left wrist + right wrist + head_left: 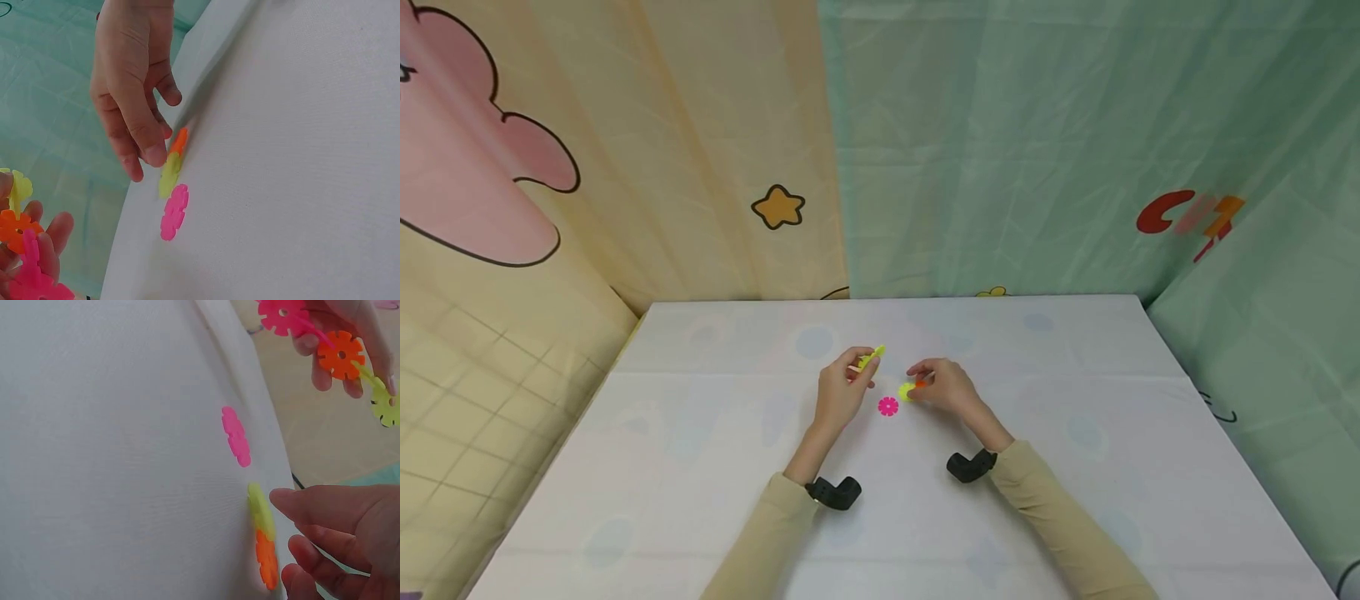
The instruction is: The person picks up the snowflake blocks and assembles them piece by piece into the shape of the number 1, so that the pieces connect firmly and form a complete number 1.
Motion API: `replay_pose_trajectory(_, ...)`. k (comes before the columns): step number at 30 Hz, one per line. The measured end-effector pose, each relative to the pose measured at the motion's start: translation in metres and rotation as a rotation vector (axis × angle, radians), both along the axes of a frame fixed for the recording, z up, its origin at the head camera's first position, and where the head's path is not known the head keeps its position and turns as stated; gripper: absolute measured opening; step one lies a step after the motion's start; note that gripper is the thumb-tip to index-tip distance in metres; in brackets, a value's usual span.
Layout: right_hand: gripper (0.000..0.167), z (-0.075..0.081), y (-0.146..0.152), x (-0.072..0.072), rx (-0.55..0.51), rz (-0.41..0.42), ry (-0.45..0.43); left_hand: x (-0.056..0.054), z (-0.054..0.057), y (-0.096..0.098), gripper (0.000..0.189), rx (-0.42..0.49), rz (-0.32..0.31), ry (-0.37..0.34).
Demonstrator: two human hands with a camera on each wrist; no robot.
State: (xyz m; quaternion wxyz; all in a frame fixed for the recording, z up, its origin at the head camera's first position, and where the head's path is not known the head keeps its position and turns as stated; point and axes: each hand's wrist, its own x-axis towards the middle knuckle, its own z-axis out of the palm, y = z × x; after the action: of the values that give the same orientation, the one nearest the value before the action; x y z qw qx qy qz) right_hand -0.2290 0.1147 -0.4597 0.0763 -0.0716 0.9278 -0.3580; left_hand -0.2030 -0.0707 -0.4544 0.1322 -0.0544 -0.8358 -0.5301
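My left hand (838, 390) grips a chain of interlocking plastic flower discs, raised over the table. In the right wrist view the chain shows a pink disc (281, 315), an orange disc (341, 356) and a yellow disc (385, 406), with others edge-on between them. On the table lie a loose pink disc (888, 407), a loose yellow disc (906, 392) and a loose orange disc (921, 384), the last two side by side. Over these two hovers my right hand (950, 387), fingers loosely bent, thumb tip right by the yellow disc's edge, nothing pinched.
A white cloth covers the table (700, 500). Printed curtains (1000, 150) hang behind it and at both sides. Each wrist wears a black camera mount, one on the left (838, 493) and one on the right (970, 467).
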Motion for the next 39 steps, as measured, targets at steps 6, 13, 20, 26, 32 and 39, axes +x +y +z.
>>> replay_pose_trajectory(6, 0.031, -0.001, -0.001, 0.001, 0.084, 0.014, 0.007, 0.002, 0.001, 0.0, 0.022, -0.013, -0.016, -0.002)
replay_pose_trajectory(13, 0.028, -0.004, 0.0, 0.0, 0.119, 0.021, 0.012, 0.003, 0.0, 0.001, 0.022, -0.017, -0.021, -0.021)
replay_pose_trajectory(20, 0.019, -0.004, 0.001, 0.002, 0.082, 0.02, 0.024, 0.004, 0.0, 0.002, 0.022, -0.041, -0.018, -0.012)
replay_pose_trajectory(26, 0.015, -0.001, 0.001, 0.005, 0.073, 0.008, 0.019, 0.004, 0.0, 0.003, 0.022, -0.035, -0.017, -0.023)
replay_pose_trajectory(32, 0.016, 0.002, 0.003, 0.007, 0.035, -0.007, 0.014, 0.004, 0.0, 0.003, 0.023, -0.025, -0.03, -0.04)
replay_pose_trajectory(39, 0.019, 0.006, 0.006, 0.004, -0.028, -0.049, 0.064, 0.004, 0.0, 0.004, 0.024, -0.018, -0.043, -0.049)
